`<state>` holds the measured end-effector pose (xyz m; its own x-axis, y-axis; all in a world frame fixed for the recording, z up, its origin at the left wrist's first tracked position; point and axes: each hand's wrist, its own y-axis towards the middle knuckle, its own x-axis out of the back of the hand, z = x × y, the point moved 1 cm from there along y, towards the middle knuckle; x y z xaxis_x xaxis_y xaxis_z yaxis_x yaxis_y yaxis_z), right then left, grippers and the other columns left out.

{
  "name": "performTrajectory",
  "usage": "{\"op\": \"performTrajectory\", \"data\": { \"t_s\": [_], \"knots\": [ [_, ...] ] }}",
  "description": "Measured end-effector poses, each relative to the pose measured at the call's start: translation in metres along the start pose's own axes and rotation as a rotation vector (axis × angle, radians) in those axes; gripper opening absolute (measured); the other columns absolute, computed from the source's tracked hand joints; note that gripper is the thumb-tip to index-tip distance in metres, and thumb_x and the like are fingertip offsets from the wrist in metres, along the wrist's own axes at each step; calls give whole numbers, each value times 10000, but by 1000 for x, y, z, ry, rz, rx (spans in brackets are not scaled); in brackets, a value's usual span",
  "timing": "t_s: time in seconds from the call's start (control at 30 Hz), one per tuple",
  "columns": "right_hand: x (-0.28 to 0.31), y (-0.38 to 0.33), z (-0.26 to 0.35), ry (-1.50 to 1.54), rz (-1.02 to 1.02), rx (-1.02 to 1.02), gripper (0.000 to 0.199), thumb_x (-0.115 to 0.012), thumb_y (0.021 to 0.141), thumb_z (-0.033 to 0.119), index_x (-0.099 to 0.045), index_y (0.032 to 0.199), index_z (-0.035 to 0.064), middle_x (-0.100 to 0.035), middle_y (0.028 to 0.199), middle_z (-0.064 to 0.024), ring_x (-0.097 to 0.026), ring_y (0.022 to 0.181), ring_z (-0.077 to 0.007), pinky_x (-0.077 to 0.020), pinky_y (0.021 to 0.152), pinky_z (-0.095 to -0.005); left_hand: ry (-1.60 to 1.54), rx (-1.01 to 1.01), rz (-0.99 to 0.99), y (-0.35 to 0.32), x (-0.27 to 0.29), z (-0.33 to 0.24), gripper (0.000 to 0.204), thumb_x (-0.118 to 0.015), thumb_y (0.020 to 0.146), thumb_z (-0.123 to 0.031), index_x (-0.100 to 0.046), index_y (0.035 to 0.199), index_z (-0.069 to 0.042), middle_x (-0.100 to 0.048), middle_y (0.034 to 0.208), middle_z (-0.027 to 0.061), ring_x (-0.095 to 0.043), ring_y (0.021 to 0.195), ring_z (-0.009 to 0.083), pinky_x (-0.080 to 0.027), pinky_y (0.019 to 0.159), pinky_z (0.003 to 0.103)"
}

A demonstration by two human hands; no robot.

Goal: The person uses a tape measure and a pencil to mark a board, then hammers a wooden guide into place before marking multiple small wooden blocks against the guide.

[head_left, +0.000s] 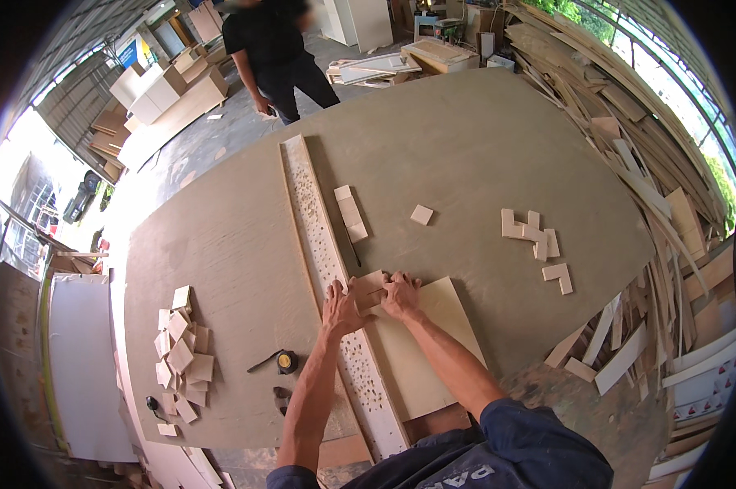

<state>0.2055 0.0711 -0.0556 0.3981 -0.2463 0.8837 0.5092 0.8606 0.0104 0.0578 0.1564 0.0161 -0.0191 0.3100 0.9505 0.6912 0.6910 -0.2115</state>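
Note:
My left hand (pixel 341 310) rests over the edge of a long speckled board (pixel 309 200) with raised wooden sides, its fingers closed against small pale wooden pieces (pixel 370 287). From the right, my right hand (pixel 401 296) grips the same pieces with bent fingers, close to my left. The pieces lie at the far corner of a square pale plywood sheet (pixel 433 330), partly hidden by my fingers. Just beyond, a thin dark stick (pixel 354 249) lies beside a short row of wooden blocks (pixel 351 213).
A single block (pixel 422 214), a zigzag group of blocks (pixel 531 231) and an L-shaped pair (pixel 558 278) lie on the large table (pixel 466 138). On the left are a block pile (pixel 182 352) and a tape measure (pixel 286 362). A person (pixel 274 57) stands beyond; scrap wood (pixel 612 106) lines the right.

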Motion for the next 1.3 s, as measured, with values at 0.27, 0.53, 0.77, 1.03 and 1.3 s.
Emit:
{"op": "performTrajectory", "data": {
  "t_s": [0.27,0.53,0.77,1.03,1.3],
  "knots": [
    [5,-3,1,52,-5,89,410,-591,877,235,-628,1254,79,-575,1169,-122,-492,1192,-318,-376,948,-545,212,-24,224,30,9,4,1405,-971,374,-546,-343,1524,-40,-431,1425,227,-475,1306,399,-480,1038,479],
    [2,2,-10,56,91,124,405,-594,869,221,-649,1250,96,-559,1152,-92,-476,1140,-300,-335,950,-514,160,-14,261,34,13,-5,1275,-985,377,-484,-471,1426,29,-494,1368,210,-540,1243,392,-504,1015,452],
    [18,-18,-26,125,143,170,526,-661,843,223,-561,1341,88,-526,1299,-121,-434,1272,-326,-301,1033,-555,178,-28,349,45,5,-7,1205,-987,377,-491,-526,1340,67,-541,1306,215,-566,1216,382,-513,1002,431],
    [92,-230,-58,-30,107,159,823,-797,725,444,-510,1443,164,-226,1580,-269,-145,1483,-485,-150,1135,-664,162,-37,259,36,4,1,1200,-981,381,-514,-512,1318,71,-645,1225,208,-625,1179,333,-523,997,415],
    [105,-291,-89,-42,179,164,789,-784,754,534,-575,1409,148,-160,1642,-202,-49,1487,-548,-226,1084,-724,189,-50,271,37,6,-1,1169,-983,392,-514,-520,1289,75,-695,1166,202,-669,1126,337,-548,964,403]
  ]
}}
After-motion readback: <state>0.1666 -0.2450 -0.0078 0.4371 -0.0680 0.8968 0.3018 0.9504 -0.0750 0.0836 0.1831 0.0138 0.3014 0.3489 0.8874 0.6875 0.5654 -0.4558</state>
